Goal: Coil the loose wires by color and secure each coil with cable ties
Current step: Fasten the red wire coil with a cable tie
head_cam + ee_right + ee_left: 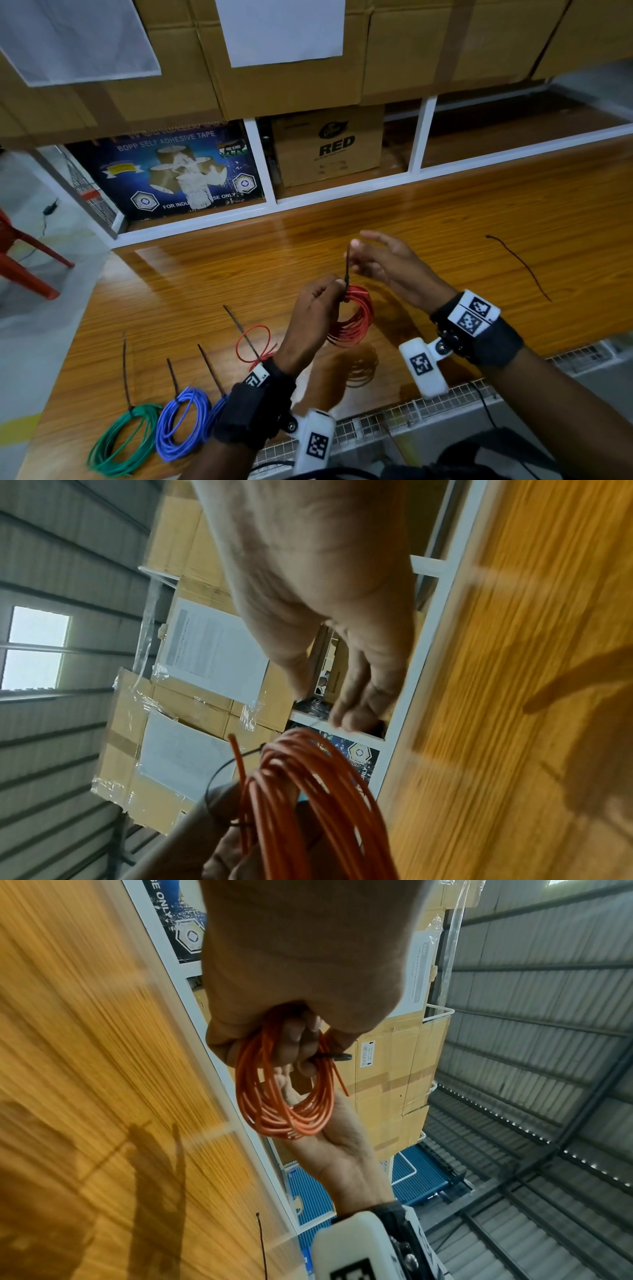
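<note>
My left hand (334, 289) grips a red wire coil (354, 320) at its top and holds it above the wooden table (445, 219). A black cable tie (347, 269) loops the coil, and its tail stands up. My right hand (354, 247) pinches the tail's tip between thumb and forefinger, the other fingers spread. In the left wrist view my left hand (301, 1042) curls through the coil (270, 1107), with the tie's head (337, 1056) beside it. In the right wrist view the coil (308, 791) and the tie's loop (219, 772) lie below my right hand (322, 707).
Near the front edge lie a tied green coil (121, 440), a tied blue coil (180, 423), a second blue coil (215, 413) partly behind my left wrist, and a small tied red coil (255, 342). A loose black tie (520, 263) lies at the right. Cardboard boxes (329, 147) fill the shelves behind.
</note>
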### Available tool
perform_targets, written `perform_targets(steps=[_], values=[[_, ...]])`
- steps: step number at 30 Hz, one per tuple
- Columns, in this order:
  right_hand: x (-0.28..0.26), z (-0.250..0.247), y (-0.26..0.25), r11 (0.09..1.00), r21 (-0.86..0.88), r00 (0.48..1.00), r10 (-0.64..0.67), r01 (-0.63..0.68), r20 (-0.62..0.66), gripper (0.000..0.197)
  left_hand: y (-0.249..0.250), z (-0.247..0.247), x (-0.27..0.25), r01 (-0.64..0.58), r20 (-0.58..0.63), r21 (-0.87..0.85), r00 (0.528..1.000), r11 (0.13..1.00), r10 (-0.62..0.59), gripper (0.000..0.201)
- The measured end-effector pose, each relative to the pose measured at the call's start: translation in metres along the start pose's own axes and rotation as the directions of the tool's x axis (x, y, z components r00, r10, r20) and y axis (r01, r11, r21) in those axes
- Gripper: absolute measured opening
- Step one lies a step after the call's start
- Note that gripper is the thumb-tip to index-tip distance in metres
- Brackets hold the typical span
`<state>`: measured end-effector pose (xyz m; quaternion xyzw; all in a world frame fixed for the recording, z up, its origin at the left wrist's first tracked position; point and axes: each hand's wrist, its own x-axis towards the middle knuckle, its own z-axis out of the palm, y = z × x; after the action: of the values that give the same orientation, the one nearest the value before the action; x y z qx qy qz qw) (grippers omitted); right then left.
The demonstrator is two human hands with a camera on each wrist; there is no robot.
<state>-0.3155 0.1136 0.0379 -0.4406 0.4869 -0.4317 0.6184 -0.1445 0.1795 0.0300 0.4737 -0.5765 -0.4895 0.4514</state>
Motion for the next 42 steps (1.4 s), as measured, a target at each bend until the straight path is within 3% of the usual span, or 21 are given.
perform_targets(steps=[2, 5, 9, 12, 14, 15, 17, 19, 21, 26, 30, 32, 34, 36, 39, 42], values=[[-0.001, -0.002, 0.004, 0.99, -0.094, 0.987, 0.115, -0.105, 0.108, 0.056, 0.001, 0.0, 0.0, -0.003, 0.0, -0.005, 1.0, 1.0, 0.003, 0.055], [0.0, -0.003, 0.007, 0.994, -0.027, 0.985, 0.105, -0.103, 0.133, 0.073, 0.0, 0.0, 0.003, -0.007, -0.01, -0.008, 1.0, 1.0, 0.007, 0.051], [-0.001, -0.002, -0.003, 0.992, -0.083, 0.996, -0.094, 0.094, 0.011, 0.069, -0.004, 0.001, 0.001, 0.008, -0.018, 0.0, 1.0, 1.0, -0.008, 0.043], [0.005, -0.004, -0.006, 0.941, -0.195, 0.938, -0.308, 0.276, -0.157, 0.06, -0.005, 0.005, 0.005, 0.023, -0.026, 0.004, 0.999, 1.0, -0.023, 0.04], [0.005, 0.003, -0.002, 0.92, -0.253, 0.916, -0.35, 0.298, -0.194, 0.052, -0.006, 0.008, 0.009, 0.02, -0.039, 0.015, 0.999, 1.0, -0.019, 0.038], [0.004, 0.005, 0.001, 0.933, -0.242, 0.932, -0.314, 0.267, -0.184, 0.05, -0.006, 0.011, 0.01, 0.003, -0.037, 0.026, 0.999, 1.0, -0.002, 0.038], [0.0, 0.007, 0.003, 0.987, -0.119, 0.992, -0.113, 0.105, -0.059, 0.045, -0.007, 0.013, 0.009, -0.015, -0.029, 0.044, 0.999, 0.999, 0.016, 0.038], [-0.005, 0.004, 0.002, 0.994, -0.092, 0.987, 0.065, -0.052, 0.144, 0.042, -0.009, 0.01, 0.009, -0.005, -0.033, 0.042, 0.999, 0.999, 0.006, 0.039], [-0.007, -0.002, 0.003, 0.993, -0.097, 0.972, 0.091, -0.071, 0.217, 0.044, -0.012, 0.006, 0.011, 0.001, -0.035, 0.052, 0.999, 0.999, 0.001, 0.04], [-0.01, 0.004, 0.001, 0.967, -0.175, 0.982, -0.171, 0.184, 0.085, 0.056, -0.016, 0.006, 0.01, -0.027, -0.055, 0.183, 0.998, 0.983, 0.037, 0.049], [-0.002, 0.008, 0.01, 0.949, -0.236, 0.978, -0.209, 0.208, 0.019, 0.079, -0.012, 0.005, 0.012, -0.078, -0.064, 0.237, 0.993, 0.968, 0.096, 0.048], [0.002, 0.012, 0.016, 0.899, -0.345, 0.959, -0.284, 0.269, 0.009, 0.085, -0.012, 0.002, 0.014, -0.101, -0.053, 0.231, 0.992, 0.968, 0.117, 0.045], [0.004, 0.014, 0.016, 0.852, -0.407, 0.931, -0.364, 0.328, -0.012, 0.083, -0.017, -0.003, 0.016, -0.13, -0.013, 0.23, 0.991, 0.965, 0.136, 0.044], [0.002, 0.015, 0.009, 0.875, -0.338, 0.924, -0.38, 0.346, -0.038, 0.075, -0.026, -0.009, 0.016, -0.146, 0.036, 0.229, 0.989, 0.962, 0.142, 0.043], [-0.008, 0.019, -0.002, 0.918, -0.171, 0.933, -0.357, 0.358, 0.04, 0.065, -0.034, -0.016, 0.018, -0.13, 0.056, 0.159, 0.991, 0.979, 0.122, 0.043], [-0.025, 0.028, 0.003, 0.885, -0.201, 0.903, -0.384, 0.42, 0.194, 0.06, -0.037, -0.017, 0.02, -0.135, 0.059, 0.152, 0.99, 0.979, 0.127, 0.043]])
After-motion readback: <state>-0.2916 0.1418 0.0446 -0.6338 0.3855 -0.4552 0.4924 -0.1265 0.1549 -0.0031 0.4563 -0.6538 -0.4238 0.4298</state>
